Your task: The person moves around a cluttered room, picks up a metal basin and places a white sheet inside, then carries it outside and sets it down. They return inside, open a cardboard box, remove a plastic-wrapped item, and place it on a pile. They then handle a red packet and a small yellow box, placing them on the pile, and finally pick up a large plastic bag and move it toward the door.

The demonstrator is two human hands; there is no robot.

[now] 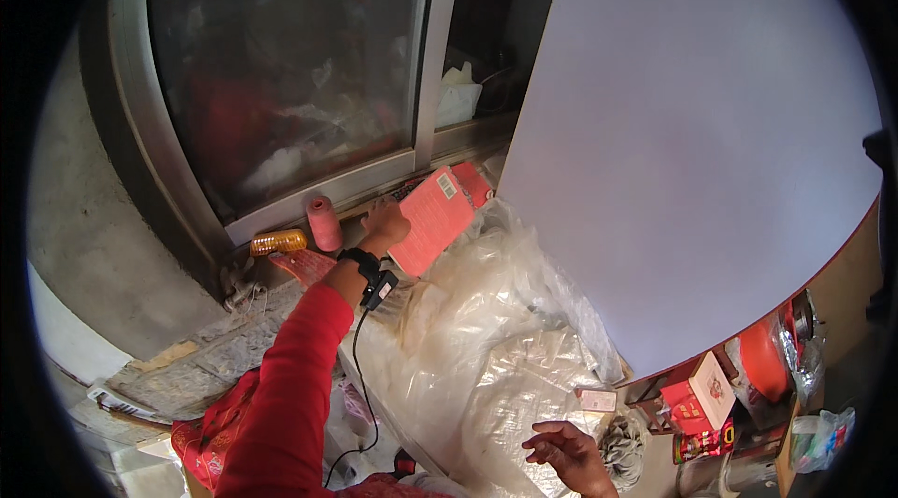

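Note:
My left hand (387, 223), below a red sleeve, reaches to the window sill and touches the left edge of a pink book (436, 219) with a barcode. Its fingertips are partly hidden, so whether it grips the book is unclear. Another red item (473, 182) lies partly behind the book. To the left of the hand stands a pink cone of thread (323, 223), beside an amber ribbed plastic piece (278, 242). My right hand (567, 457) hovers over clear plastic sheeting (484, 294), its fingers apart and nothing in them.
A large white round-edged panel (687, 147) leans at the right. Behind the sill is a sliding glass window (295, 63). A red box (698, 393), an orange-red object (763, 361) and a small pink-white box (597, 400) lie at lower right. A cable (356, 351) hangs from my left wrist.

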